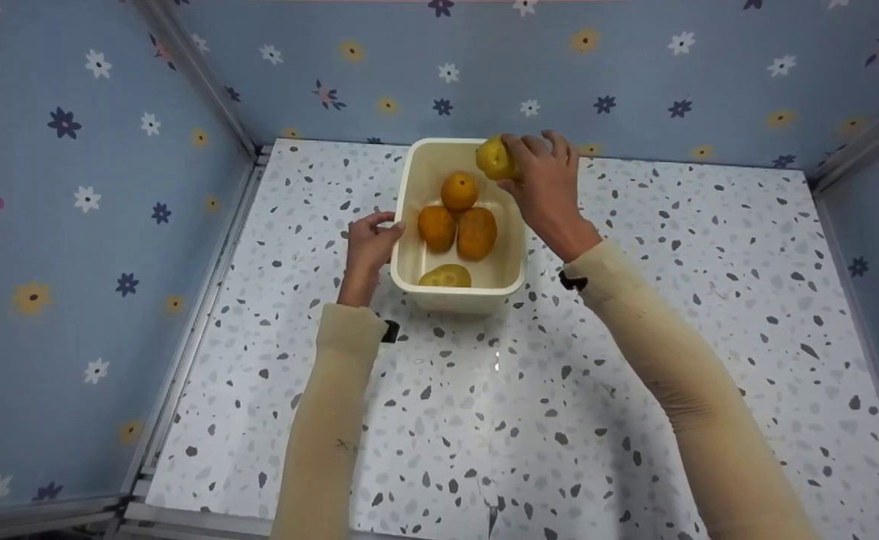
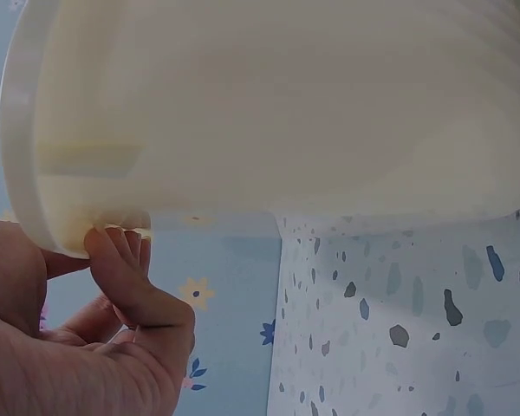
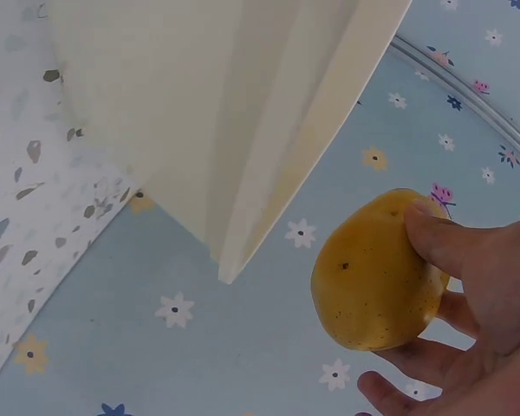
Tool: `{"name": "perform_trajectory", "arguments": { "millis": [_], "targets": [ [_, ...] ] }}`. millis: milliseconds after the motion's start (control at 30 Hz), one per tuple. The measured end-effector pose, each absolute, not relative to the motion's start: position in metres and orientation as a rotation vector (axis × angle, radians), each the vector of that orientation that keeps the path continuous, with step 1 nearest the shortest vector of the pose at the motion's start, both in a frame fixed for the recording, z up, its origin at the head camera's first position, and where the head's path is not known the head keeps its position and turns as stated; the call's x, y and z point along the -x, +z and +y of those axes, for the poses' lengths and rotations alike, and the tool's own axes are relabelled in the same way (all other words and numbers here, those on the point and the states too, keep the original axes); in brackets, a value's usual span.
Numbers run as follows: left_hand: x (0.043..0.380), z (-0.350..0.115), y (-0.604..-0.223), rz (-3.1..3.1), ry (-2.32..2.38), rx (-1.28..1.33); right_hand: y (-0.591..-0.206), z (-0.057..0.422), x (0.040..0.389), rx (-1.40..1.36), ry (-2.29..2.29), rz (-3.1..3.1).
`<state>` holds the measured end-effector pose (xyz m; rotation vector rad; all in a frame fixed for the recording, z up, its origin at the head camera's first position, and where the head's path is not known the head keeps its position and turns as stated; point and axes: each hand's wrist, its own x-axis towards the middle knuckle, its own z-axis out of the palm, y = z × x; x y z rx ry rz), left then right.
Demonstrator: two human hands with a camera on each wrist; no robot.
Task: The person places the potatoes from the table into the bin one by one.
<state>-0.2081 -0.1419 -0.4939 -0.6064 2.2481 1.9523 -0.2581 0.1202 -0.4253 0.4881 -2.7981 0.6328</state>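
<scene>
A cream plastic bin (image 1: 514, 270) stands near the back of the table. My left hand (image 1: 370, 244) pinches its left rim between thumb and fingers, as the left wrist view also shows. A yellow-brown potato (image 1: 493, 159) is in my right hand (image 1: 548, 191), above the back right corner of the bin. In the right wrist view this potato (image 3: 373, 282) appears beside the bin's rim, gripped by thumb and fingers. Inside the bin lie a round orange fruit (image 1: 460, 191), two longer orange fruits (image 1: 437, 229) and another potato (image 1: 445, 277) by the front wall.
The white speckled tabletop (image 1: 679, 300) extends around the bin. Blue flowered panels (image 1: 484, 67) rise behind the table and on both sides, with metal edging (image 1: 207, 300) along the left.
</scene>
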Motion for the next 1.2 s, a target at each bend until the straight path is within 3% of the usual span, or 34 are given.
{"name": "perform_trajectory", "arguments": {
  "millis": [1200],
  "targets": [
    [0.209,-0.142,-0.496,2.271,1.948,0.609,-0.421,0.060,0.267,-0.510,0.589,-2.998]
  ]
}}
